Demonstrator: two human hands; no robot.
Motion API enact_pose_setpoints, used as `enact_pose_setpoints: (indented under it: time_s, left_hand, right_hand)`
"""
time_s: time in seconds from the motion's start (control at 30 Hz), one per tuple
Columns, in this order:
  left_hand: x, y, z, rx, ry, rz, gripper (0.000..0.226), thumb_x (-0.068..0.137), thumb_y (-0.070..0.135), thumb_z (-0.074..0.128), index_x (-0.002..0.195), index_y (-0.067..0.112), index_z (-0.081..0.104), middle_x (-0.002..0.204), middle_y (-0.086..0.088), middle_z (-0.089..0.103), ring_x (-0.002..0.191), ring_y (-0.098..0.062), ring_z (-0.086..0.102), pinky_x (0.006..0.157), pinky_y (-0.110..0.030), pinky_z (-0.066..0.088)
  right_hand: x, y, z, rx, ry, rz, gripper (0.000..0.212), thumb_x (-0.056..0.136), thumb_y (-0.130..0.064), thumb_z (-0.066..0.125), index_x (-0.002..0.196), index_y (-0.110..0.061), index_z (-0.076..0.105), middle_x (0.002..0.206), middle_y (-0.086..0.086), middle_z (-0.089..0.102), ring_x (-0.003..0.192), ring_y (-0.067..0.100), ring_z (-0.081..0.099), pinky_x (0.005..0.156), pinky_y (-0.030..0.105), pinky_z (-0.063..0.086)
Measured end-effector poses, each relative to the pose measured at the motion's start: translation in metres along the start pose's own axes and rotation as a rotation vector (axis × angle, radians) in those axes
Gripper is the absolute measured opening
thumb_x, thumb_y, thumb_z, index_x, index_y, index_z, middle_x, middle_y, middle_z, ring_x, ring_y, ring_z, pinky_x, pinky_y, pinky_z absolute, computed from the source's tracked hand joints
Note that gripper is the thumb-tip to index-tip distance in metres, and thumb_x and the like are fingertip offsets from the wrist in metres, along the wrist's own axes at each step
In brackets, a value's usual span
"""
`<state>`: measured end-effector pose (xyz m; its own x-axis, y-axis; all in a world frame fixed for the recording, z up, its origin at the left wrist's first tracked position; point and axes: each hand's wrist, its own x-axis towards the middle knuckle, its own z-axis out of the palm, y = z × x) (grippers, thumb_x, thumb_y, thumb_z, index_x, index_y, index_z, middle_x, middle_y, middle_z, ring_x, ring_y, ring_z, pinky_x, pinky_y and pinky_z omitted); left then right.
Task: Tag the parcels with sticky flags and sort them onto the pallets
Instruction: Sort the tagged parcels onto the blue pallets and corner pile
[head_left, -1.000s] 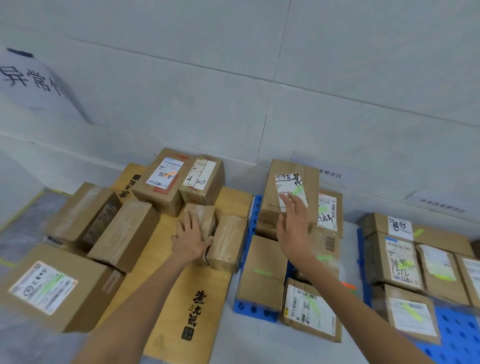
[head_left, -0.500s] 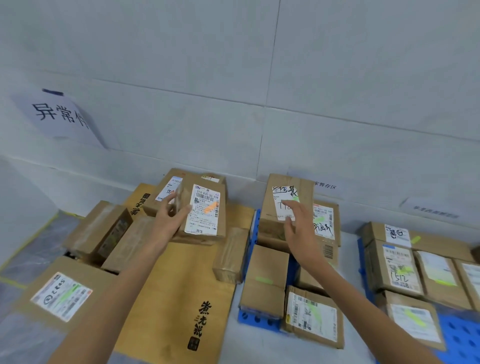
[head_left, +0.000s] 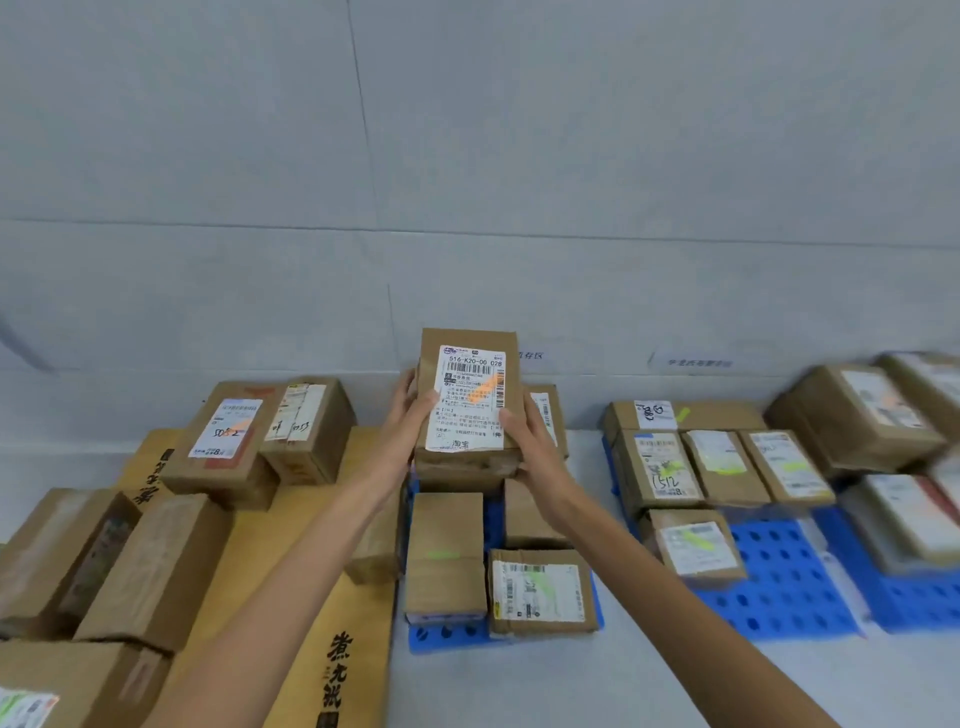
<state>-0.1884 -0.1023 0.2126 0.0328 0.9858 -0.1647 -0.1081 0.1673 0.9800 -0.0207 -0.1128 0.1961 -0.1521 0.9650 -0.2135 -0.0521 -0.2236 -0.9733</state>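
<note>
Parcel (head_left: 467, 400), a small brown box, is up at the middle of the view, held by both hands. The left hand (head_left: 410, 421) wraps its left edge with the thumb on the front, and the right hand (head_left: 535, 452) clasps the lower right corner, so both grips are closed on it. Its white label (head_left: 470, 415) faces the camera with an orange flag (head_left: 485, 388) slanting across it, so the tagging looks done for this one and the step in hand is sorting. The parcel is above the rear boxes of the middle blue pallet (head_left: 447, 633); whether its lower end rests on the box beneath or hangs just clear I cannot tell. The boxes there and on the right blue pallet (head_left: 779, 587) carry green flags (head_left: 442, 555), while a large box (head_left: 223, 431) on the brown board (head_left: 296, 506) to the left shows an orange mark. The next move probably calls for matching the flag colour to the right pile, then setting the parcel down flat where it will not tip its neighbours. Pallets and board lie side by side on a pale grey floor (head_left: 519, 686), against a wall (head_left: 623, 182) of plain grey panels with small paper signs (head_left: 698, 362) low down, too blurred to read
</note>
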Motion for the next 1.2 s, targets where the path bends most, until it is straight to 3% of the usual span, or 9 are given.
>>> enact_pose_setpoints:
  time_s: [0.03, 0.13, 0.23, 0.37, 0.53, 0.8, 0.93, 1.03, 1.2]
  left_hand:
    - [0.000, 0.002, 0.015, 0.012, -0.040, -0.011, 0.038, 0.097, 0.032, 0.046, 0.130, 0.044, 0.031, 0.125, 0.011, 0.057, 0.107, -0.010, 0.060, 0.091, -0.032, 0.052]
    - [0.001, 0.002, 0.062, 0.076, -0.192, -0.068, 0.059, 0.097, 0.036, 0.047, 0.145, 0.045, 0.013, 0.139, 0.012, 0.045, 0.121, -0.015, 0.049, 0.105, -0.039, 0.038]
    - [-0.007, -0.001, 0.106, 0.112, -0.307, -0.104, 0.067, 0.097, 0.036, 0.045, 0.148, 0.043, 0.003, 0.143, 0.011, 0.042, 0.121, -0.013, 0.046, 0.096, -0.031, 0.041]
    - [-0.017, -0.007, 0.166, 0.130, -0.382, -0.078, 0.063, 0.097, 0.028, 0.048, 0.148, 0.037, 0.012, 0.144, 0.008, 0.041, 0.112, -0.010, 0.049, 0.068, -0.012, 0.050]
    - [-0.020, -0.024, 0.255, 0.150, -0.381, -0.050, 0.065, 0.091, 0.029, 0.058, 0.146, 0.031, 0.022, 0.136, 0.003, 0.049, 0.108, -0.013, 0.057, 0.076, -0.022, 0.051]
    - [-0.040, -0.069, 0.449, 0.102, -0.471, -0.126, 0.058, 0.091, 0.030, 0.060, 0.139, 0.031, 0.028, 0.128, -0.003, 0.056, 0.102, -0.015, 0.063, 0.077, -0.028, 0.054]
    - [-0.046, -0.095, 0.524, 0.051, -0.425, -0.223, 0.056, 0.086, 0.030, 0.067, 0.133, 0.034, 0.036, 0.124, -0.006, 0.060, 0.104, -0.020, 0.064, 0.085, -0.037, 0.054]
    - [-0.043, -0.111, 0.565, -0.002, -0.309, -0.285, 0.051, 0.085, 0.027, 0.068, 0.128, 0.028, 0.040, 0.120, -0.010, 0.061, 0.100, -0.025, 0.065, 0.072, -0.036, 0.054]
    - [-0.025, -0.135, 0.616, 0.009, -0.192, -0.331, 0.053, 0.085, 0.025, 0.069, 0.128, 0.023, 0.039, 0.119, -0.010, 0.061, 0.099, -0.025, 0.064, 0.073, -0.034, 0.053]
  right_hand:
    - [-0.005, 0.001, -0.012, 0.016, 0.038, -0.006, 0.082, 0.072, -0.067, 0.058, 0.143, -0.046, 0.022, 0.136, -0.009, 0.052, 0.122, 0.016, 0.052, 0.105, 0.050, 0.039]
    - [-0.028, 0.006, -0.050, 0.076, 0.134, -0.039, 0.062, 0.085, -0.057, 0.054, 0.140, -0.039, 0.032, 0.126, -0.007, 0.061, 0.114, 0.014, 0.059, 0.097, 0.042, 0.047]
    - [-0.053, 0.010, -0.088, 0.146, 0.217, -0.045, 0.052, 0.090, -0.049, 0.051, 0.137, -0.029, 0.042, 0.120, -0.002, 0.065, 0.106, 0.016, 0.064, 0.080, 0.031, 0.054]
    - [-0.084, 0.010, -0.143, 0.214, 0.327, -0.028, 0.055, 0.085, -0.056, 0.052, 0.128, -0.022, 0.053, 0.117, 0.002, 0.067, 0.107, 0.019, 0.064, 0.087, 0.036, 0.052]
    - [-0.122, 0.009, -0.229, 0.252, 0.414, -0.041, 0.042, 0.094, -0.047, 0.045, 0.124, -0.021, 0.057, 0.112, 0.000, 0.069, 0.100, 0.015, 0.067, 0.072, 0.029, 0.055]
    - [-0.194, 0.013, -0.422, 0.206, 0.485, -0.015, 0.056, 0.081, -0.057, 0.057, 0.130, -0.030, 0.052, 0.121, 0.000, 0.066, 0.108, 0.017, 0.063, 0.086, 0.039, 0.053]
    - [-0.215, 0.017, -0.498, 0.157, 0.547, 0.049, 0.037, 0.094, -0.044, 0.048, 0.126, -0.026, 0.055, 0.116, 0.000, 0.067, 0.105, 0.017, 0.064, 0.082, 0.033, 0.054]
    - [-0.219, 0.019, -0.539, 0.030, 0.623, 0.072, 0.024, 0.096, -0.034, 0.048, 0.118, -0.025, 0.055, 0.112, -0.002, 0.062, 0.103, 0.015, 0.058, 0.074, 0.026, 0.049]
    - [-0.204, 0.026, -0.593, -0.119, 0.662, 0.113, 0.027, 0.097, -0.024, 0.047, 0.122, -0.017, 0.054, 0.111, 0.003, 0.058, 0.101, 0.016, 0.055, 0.082, 0.032, 0.052]
